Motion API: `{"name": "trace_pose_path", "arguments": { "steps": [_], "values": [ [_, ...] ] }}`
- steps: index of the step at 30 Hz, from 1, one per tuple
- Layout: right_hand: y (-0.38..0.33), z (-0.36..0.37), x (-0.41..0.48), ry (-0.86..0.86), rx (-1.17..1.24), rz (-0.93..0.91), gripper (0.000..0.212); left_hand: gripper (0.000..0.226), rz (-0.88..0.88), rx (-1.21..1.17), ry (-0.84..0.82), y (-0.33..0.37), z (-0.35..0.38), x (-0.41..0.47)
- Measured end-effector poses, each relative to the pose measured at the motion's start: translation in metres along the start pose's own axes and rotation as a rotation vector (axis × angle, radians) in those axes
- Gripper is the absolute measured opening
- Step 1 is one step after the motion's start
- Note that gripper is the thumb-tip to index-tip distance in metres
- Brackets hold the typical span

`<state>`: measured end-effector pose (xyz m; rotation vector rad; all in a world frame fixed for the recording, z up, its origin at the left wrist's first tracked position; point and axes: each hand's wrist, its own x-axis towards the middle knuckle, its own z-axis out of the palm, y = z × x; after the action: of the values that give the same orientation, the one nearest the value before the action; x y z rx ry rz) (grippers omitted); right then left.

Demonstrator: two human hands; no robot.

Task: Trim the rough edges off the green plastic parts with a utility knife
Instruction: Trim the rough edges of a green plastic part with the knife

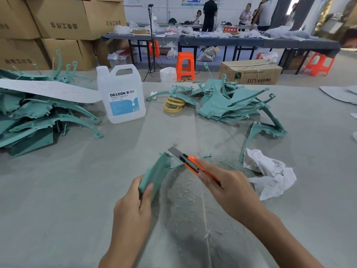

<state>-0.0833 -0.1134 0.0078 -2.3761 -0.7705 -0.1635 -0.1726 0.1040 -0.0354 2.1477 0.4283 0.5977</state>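
Near centre of the grey table (58,190): left hand (133,206) closed around a green plastic part (154,175), right hand (229,188) gripping the orange utility knife (193,163), blade extended, tip just beside the part's far edge. Green shavings (183,192) lie beneath. Judged mid-job: big piles (228,105) wait far left and right; trimmed versus untrimmed unclear.

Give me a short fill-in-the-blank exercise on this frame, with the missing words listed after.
1. The right hand holds an orange ____.
2. The left hand grips a green ____ at its near end.
3. The jug stands between the two ____ of green parts.
4. The crumpled ____ lies on the table to the right of the right hand.

Missing words: knife; part; piles; rag
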Motion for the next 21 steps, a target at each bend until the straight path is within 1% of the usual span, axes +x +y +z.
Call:
{"name": "trace_pose_path", "arguments": {
  "steps": [2, 4, 6, 8, 10, 12, 15, 17, 18, 20, 21],
  "values": [
    [-0.009, 0.003, -0.004, -0.025, 0.066, -0.067, 0.044, 0.018, -0.002, -0.001, -0.006, 0.0, 0.001, 0.0],
    [-0.012, 0.006, -0.003, -0.071, 0.043, -0.108, 0.042, 0.017, -0.001, 0.001, -0.01, -0.002, 0.001, 0.001],
    [-0.005, 0.004, 0.008, -0.049, -0.044, -0.075, 0.043, 0.017, 0.006, 0.006, -0.012, -0.003, 0.0, 0.001],
    [-0.004, -0.001, 0.013, 0.004, -0.066, -0.053, 0.043, 0.018, -0.005, -0.015, -0.018, -0.003, 0.0, 0.0],
    [-0.01, -0.003, 0.011, -0.058, -0.001, -0.093, 0.043, 0.018, -0.022, -0.056, -0.018, -0.004, 0.001, -0.002],
    [-0.011, -0.004, 0.012, -0.144, -0.013, -0.1, 0.044, 0.019, -0.028, -0.066, -0.024, -0.008, 0.003, -0.003],
    [0.0, -0.013, 0.025, -0.103, -0.183, -0.032, 0.044, 0.004, -0.072, -0.057, -0.026, -0.015, 0.005, -0.003],
    [0.003, -0.021, 0.029, -0.09, -0.256, -0.018, 0.045, 0.01, -0.086, -0.062, -0.015, -0.019, 0.004, -0.001],
    [0.003, -0.024, 0.027, -0.075, -0.237, -0.025, 0.045, 0.012, -0.074, -0.057, -0.01, -0.018, 0.003, 0.0],
    [-0.002, -0.029, 0.02, -0.013, -0.148, -0.056, 0.044, 0.008, -0.039, -0.034, 0.003, -0.012, -0.001, 0.004],
    [-0.007, -0.031, 0.016, 0.033, -0.101, -0.077, 0.044, 0.017, -0.013, -0.012, 0.015, -0.009, -0.003, 0.007]
  ]
}}
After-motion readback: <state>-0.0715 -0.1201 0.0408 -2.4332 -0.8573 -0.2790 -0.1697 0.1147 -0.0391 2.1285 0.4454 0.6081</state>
